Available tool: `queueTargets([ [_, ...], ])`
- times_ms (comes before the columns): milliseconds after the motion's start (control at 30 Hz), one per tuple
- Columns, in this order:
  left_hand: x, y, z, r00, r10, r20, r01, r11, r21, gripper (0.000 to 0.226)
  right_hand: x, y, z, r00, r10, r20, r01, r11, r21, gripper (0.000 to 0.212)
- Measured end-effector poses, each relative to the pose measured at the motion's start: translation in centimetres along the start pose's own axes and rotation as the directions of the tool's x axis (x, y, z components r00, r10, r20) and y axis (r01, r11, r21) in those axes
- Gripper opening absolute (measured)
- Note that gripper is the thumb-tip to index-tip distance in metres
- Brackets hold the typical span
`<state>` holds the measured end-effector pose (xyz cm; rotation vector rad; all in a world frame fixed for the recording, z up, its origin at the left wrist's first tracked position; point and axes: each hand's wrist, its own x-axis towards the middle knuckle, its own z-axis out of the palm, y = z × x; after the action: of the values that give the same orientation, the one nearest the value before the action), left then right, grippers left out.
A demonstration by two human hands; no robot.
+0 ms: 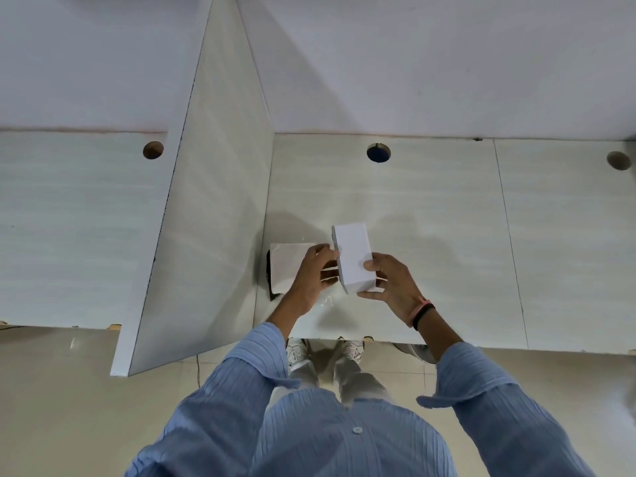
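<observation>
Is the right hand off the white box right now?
No, the right hand grips the white box at its near right end, with the thumb lying on its top face.

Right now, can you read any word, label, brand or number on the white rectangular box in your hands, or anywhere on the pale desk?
None can be read.
The white rectangular box, gripped by the left hand and the right hand, shows only blank faces.
The white sheet on the pale desk shows no legible print.
</observation>
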<state>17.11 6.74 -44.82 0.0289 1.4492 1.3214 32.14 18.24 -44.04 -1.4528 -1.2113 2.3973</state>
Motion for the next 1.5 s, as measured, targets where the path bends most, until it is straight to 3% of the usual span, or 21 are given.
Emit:
queueTargets([
  [200,-0.2,0.2,0.5,0.999,-0.037,0.032,0.039,0.998,-0.056,0.066,0.1,0.2,0.4,1.000,0.021,0.022,-0.021,0.999,0.026,0.065],
  [333,0.0,0.9,0.6,0.999,-0.019,0.034,0.019,1.000,0.004,0.071,0.3,0.1,0.4,0.999,0.038,0.024,-0.039,0.998,0.051,0.068],
  [467,-0.2,1.4,0.0,0.999,-0.033,-0.032,0.030,0.997,-0.075,0.029,0.6,-0.2,0.0,0.997,0.070,0.015,-0.072,0.980,0.185,0.079],
  [567,-0.2,2.1,-0.6,0.997,-0.055,-0.047,0.047,0.986,-0.159,0.034,1.3,-0.3,-0.7,0.989,0.141,0.046,-0.148,0.929,0.339,0.087],
  [767,-0.1,1.7,-2.4,0.997,-0.038,-0.063,0.010,0.920,-0.392,0.047,2.1,1.7,-1.9,0.966,0.204,0.160,-0.259,0.720,0.644,0.060],
  [967,-0.4,0.7,-4.3,0.998,-0.037,-0.059,0.002,0.866,-0.501,0.042,3.1,4.1,-1.6,0.967,0.199,0.157,-0.247,0.598,0.763,0.054],
  [1100,-0.6,0.6,-4.9,0.997,-0.053,-0.057,0.015,0.847,-0.531,0.054,3.9,5.2,-1.2,0.969,0.223,0.107,-0.212,0.523,0.826,0.062],
  [1267,-0.5,0.5,-5.0,0.997,-0.067,-0.045,0.031,0.836,-0.548,0.055,4.1,6.5,-1.1,0.955,0.295,0.008,-0.155,0.479,0.864,0.056],
  [1400,-0.4,0.6,-4.8,0.995,-0.090,-0.033,0.058,0.837,-0.544,0.049,4.0,6.7,-0.9,0.921,0.379,-0.095,-0.135,0.537,0.833,0.053],
  [1500,-0.5,0.6,-4.6,0.995,-0.102,-0.023,0.074,0.840,-0.537,0.051,3.8,6.8,-0.8,0.907,0.376,-0.192,-0.092,0.619,0.780,0.029],
])
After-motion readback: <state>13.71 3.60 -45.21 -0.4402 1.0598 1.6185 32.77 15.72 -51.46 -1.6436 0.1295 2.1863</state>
